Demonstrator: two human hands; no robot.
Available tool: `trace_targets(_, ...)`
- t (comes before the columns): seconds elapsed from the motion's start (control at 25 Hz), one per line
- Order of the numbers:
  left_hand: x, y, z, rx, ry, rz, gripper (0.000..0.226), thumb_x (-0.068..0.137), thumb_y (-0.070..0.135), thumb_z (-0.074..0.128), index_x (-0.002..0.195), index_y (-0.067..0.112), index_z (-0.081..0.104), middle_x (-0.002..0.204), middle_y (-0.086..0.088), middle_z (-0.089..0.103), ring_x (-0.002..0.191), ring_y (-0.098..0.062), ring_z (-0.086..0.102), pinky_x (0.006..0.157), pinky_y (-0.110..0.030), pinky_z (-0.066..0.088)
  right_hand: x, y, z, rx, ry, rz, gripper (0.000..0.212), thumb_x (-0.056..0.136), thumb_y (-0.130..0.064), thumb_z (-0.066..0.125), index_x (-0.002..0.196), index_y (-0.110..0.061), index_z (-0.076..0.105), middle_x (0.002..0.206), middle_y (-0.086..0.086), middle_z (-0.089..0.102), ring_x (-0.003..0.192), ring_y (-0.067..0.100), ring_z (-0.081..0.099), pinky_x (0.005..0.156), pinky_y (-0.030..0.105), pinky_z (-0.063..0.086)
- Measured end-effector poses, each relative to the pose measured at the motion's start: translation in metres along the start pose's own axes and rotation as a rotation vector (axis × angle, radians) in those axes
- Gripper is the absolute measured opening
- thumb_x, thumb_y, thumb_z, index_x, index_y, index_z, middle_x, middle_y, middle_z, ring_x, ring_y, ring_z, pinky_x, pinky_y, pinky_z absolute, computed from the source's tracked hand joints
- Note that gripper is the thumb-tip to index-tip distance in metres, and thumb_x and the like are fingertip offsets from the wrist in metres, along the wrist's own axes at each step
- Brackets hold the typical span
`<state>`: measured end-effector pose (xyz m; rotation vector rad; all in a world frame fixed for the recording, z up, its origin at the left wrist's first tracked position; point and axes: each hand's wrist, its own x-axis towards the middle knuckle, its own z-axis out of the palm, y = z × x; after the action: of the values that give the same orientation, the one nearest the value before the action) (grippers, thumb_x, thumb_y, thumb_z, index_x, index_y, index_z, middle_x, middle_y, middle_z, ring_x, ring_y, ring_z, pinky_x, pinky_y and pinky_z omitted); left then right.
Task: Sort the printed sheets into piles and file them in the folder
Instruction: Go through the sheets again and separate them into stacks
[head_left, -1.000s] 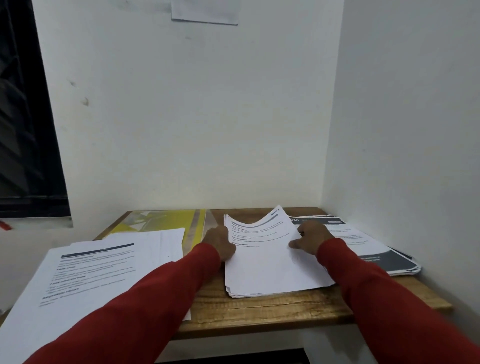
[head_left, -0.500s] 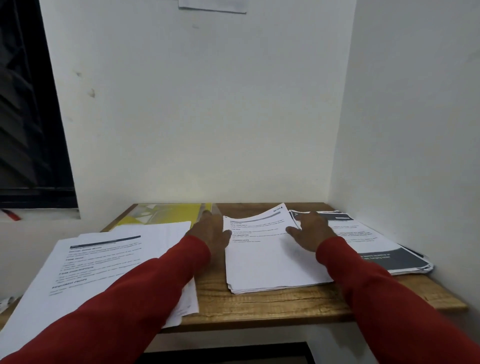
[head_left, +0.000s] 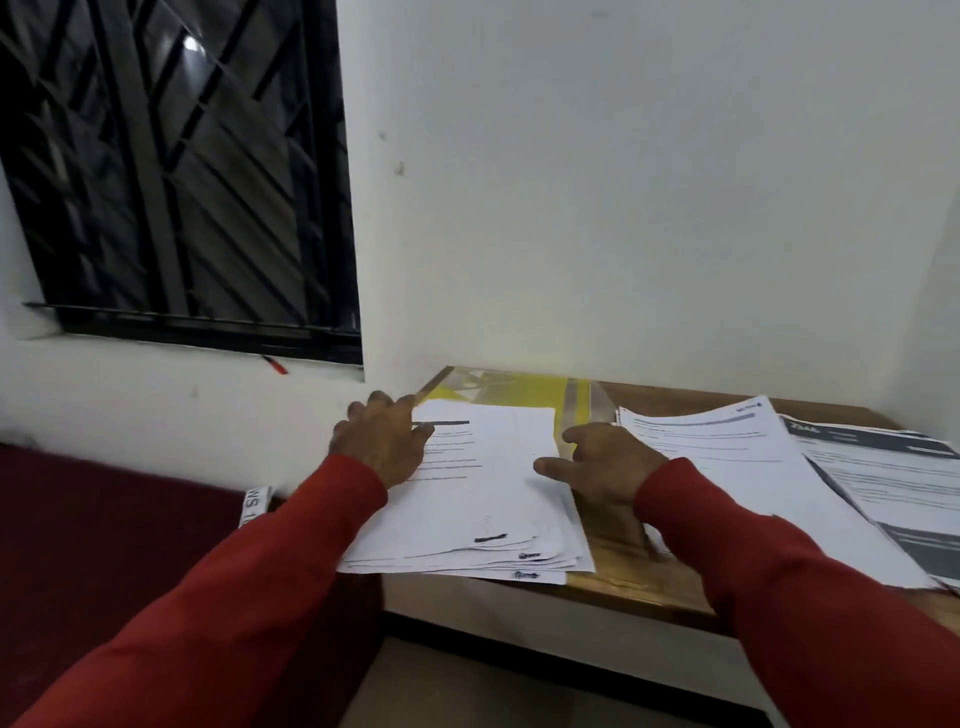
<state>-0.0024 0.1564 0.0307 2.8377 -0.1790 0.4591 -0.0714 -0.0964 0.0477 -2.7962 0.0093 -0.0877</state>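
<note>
— While both hands frame it, where does the fanned pile of white printed sheets (head_left: 483, 499) lie?
— Centre of the frame, on the wooden desk (head_left: 618, 566), its near edge overhanging.
— And the hands?
— The left hand (head_left: 382, 441) rests open on the pile's left edge, fingers spread. The right hand (head_left: 602, 465) lies open at the right edge, thumb touching the paper.
— The folder?
— The yellow folder with a clear plastic cover (head_left: 524, 389) lies partly under the pile's far end.
— Anything else?
— A second white stack (head_left: 737, 467) right of centre, dark-banded sheets (head_left: 893, 467) at far right, a barred window (head_left: 176, 171) upper left.
</note>
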Motion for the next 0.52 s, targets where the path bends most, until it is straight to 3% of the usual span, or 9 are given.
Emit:
trace_targets(0.16,-0.001,-0.047,-0.001,0.01,-0.233,-0.209,0.07,0.093,0.067,0.041,0.135,0.012,0.049,0.139,-0.019,0.049,0.128,-0.039,0.045,0.105,-0.04,0.04,0.011,-0.018,0.024,-0.051,-0.015,0.075,0.075,0.088,-0.071,0.046,0.13,-0.01,0.051,0.14,0.014,0.049,0.128,0.032,0.047,0.105,0.041,0.04)
trace_targets(0.28,-0.006,-0.051,0.006,-0.054,-0.24,-0.264,0.082,0.087,0.075,0.043,0.142,0.014,0.04,0.144,-0.019,0.043,0.131,-0.039,0.042,0.106,-0.041,0.036,0.009,-0.023,0.031,-0.092,-0.009,0.118,0.075,0.086,-0.072,0.047,0.129,-0.011,0.048,0.137,0.017,0.045,0.128,0.037,0.042,0.103,0.043,0.04)
trace_targets(0.52,-0.01,-0.051,0.006,-0.291,-0.244,-0.21,0.077,0.095,0.053,0.054,0.152,0.012,0.023,0.148,-0.014,0.048,0.132,-0.033,0.048,0.106,-0.035,0.039,0.008,-0.023,0.032,-0.002,-0.022,0.124,0.076,0.084,-0.072,0.051,0.132,-0.013,0.047,0.139,0.015,0.047,0.13,0.033,0.041,0.107,0.043,0.039)
